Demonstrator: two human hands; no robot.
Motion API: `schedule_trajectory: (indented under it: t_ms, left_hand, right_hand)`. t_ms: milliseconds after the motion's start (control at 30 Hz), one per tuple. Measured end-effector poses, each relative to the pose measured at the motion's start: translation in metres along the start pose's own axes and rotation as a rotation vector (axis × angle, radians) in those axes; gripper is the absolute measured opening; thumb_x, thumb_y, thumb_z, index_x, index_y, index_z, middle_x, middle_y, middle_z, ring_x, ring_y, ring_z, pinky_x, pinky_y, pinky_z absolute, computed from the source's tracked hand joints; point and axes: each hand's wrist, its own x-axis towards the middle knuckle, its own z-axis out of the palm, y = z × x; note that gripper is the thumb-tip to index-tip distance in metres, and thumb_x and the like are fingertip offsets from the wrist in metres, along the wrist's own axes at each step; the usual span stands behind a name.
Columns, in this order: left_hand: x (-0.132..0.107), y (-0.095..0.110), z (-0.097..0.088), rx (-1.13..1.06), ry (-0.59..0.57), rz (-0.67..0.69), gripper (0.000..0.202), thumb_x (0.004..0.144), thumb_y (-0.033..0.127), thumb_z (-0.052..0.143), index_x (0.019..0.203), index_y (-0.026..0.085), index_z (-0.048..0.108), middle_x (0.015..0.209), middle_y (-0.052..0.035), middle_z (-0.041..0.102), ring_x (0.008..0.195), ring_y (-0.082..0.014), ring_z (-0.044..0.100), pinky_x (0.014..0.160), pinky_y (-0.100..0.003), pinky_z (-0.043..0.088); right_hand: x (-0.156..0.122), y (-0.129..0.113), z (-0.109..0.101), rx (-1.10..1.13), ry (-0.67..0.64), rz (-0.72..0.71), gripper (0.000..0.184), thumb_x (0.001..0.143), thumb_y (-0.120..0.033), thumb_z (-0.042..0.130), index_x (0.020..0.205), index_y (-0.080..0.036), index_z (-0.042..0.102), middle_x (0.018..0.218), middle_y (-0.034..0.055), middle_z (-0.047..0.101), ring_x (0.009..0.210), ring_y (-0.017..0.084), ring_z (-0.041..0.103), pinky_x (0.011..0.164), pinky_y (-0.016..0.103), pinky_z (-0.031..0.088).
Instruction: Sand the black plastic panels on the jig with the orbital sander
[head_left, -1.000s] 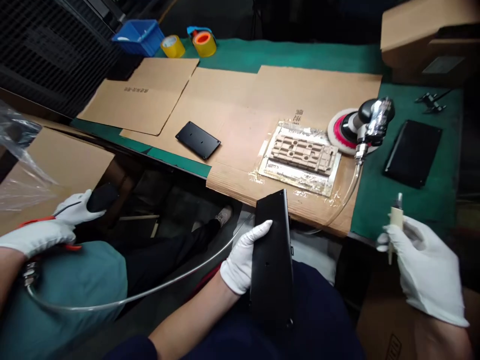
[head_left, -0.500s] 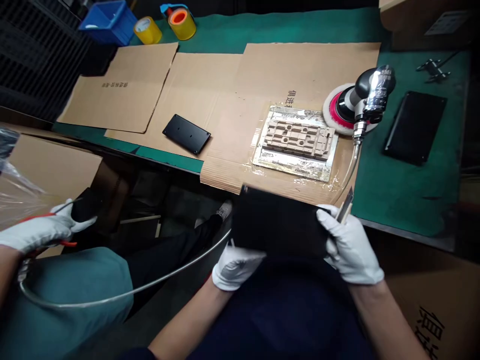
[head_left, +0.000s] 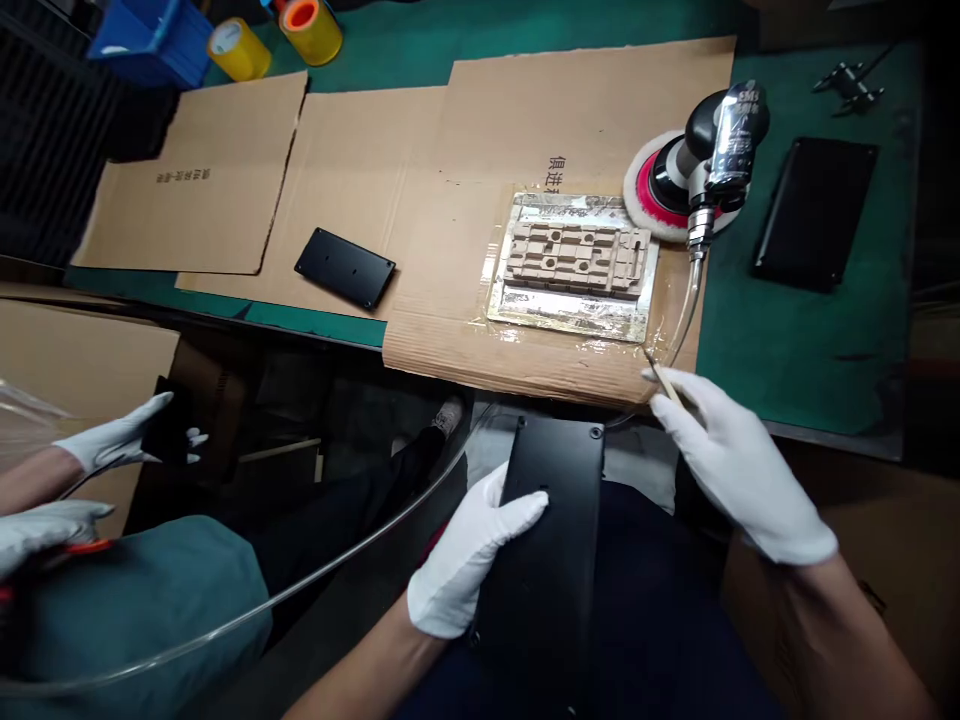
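Observation:
My left hand (head_left: 480, 550), in a white glove, grips the left edge of a black rectangular panel (head_left: 555, 540) with its thumb across the face. The panel stands lengthwise over my lap, with holes at its upper corners. My gloved right hand (head_left: 727, 450) is apart from the panel, to its right by the table edge. Pinched between its thumb and fingers is a slim knife-like tool with a pale handle (head_left: 664, 383), its dark tip pointing up and left. Beyond the tip is a brown grooved block (head_left: 577, 258) on a taped-down metal plate (head_left: 570, 318).
A sander with a white pad (head_left: 697, 160) rests beside the plate, its hose trailing off the table. Black panels lie on the cardboard (head_left: 345, 268) and green mat (head_left: 817, 215). At left, a co-worker's gloved hands (head_left: 112, 440) hold a dark piece. Tape rolls (head_left: 238, 50) stand behind.
The black panel has turned from crosswise to lengthwise, and my right hand has come off it, moving right with the tool. My left hand now shows its thumb on the panel's face.

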Motion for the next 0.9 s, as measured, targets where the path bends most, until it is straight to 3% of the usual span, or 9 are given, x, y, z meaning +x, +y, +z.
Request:
schedule_trajectory:
  t_ms: [100,233,333,467,700,900]
  left_hand:
    - [-0.008,-0.005,-0.004,-0.04,0.106,0.048,0.032,0.087,0.03,0.086,0.115,0.017,0.076,0.105,-0.0072,0.079,0.086,-0.0162,0.073,0.081,-0.024,0.057]
    - [-0.009,-0.008,-0.002,-0.016,0.144,0.098,0.03,0.086,0.033,0.087,0.11,0.018,0.076,0.092,-0.0036,0.076,0.074,-0.0143,0.069,0.071,-0.023,0.054]
    - [-0.009,-0.008,0.001,-0.001,0.138,0.116,0.029,0.087,0.035,0.085,0.107,0.018,0.075,0.085,-0.0018,0.074,0.069,-0.0129,0.066,0.072,-0.024,0.054]
    - [-0.008,-0.007,0.003,-0.026,0.115,0.118,0.036,0.086,0.035,0.086,0.115,0.017,0.074,0.098,-0.0053,0.075,0.079,-0.0146,0.068,0.078,-0.025,0.056]
    - [-0.011,-0.009,0.002,-0.045,0.185,0.115,0.037,0.084,0.036,0.088,0.112,0.016,0.075,0.086,-0.0016,0.072,0.069,-0.0107,0.062,0.066,-0.02,0.052]
    - [-0.012,-0.011,0.0,-0.019,0.225,0.104,0.031,0.083,0.039,0.089,0.096,0.016,0.072,0.074,0.0014,0.067,0.061,-0.0089,0.058,0.06,-0.02,0.048]
  right_hand:
    - [-0.036,0.006,0.001,0.114,-0.09,-0.006,0.04,0.103,-0.047,0.061,0.134,-0.025,0.074,0.109,0.0066,0.077,0.097,0.021,0.073,0.083,0.029,0.06]
    - [-0.067,-0.002,0.013,0.225,-0.136,-0.071,0.029,0.098,-0.038,0.072,0.125,-0.03,0.08,0.097,0.0023,0.08,0.077,0.016,0.074,0.074,0.025,0.062]
    - [-0.073,-0.004,0.022,0.239,-0.124,-0.202,0.034,0.097,-0.031,0.074,0.131,-0.03,0.078,0.099,0.0032,0.081,0.08,0.017,0.076,0.072,0.024,0.062]
    - [-0.07,-0.002,0.029,0.19,-0.112,-0.279,0.035,0.098,-0.028,0.073,0.133,-0.025,0.076,0.098,0.0057,0.079,0.078,0.017,0.074,0.072,0.025,0.06]
    - [-0.079,-0.002,0.029,0.134,-0.146,-0.415,0.03,0.1,-0.025,0.07,0.129,-0.022,0.077,0.071,-0.0012,0.066,0.06,0.01,0.06,0.059,0.023,0.048]
    - [-0.094,-0.004,0.028,0.067,-0.187,-0.477,0.028,0.103,-0.026,0.066,0.128,-0.018,0.076,0.067,-0.0034,0.059,0.057,0.009,0.056,0.059,0.024,0.044]
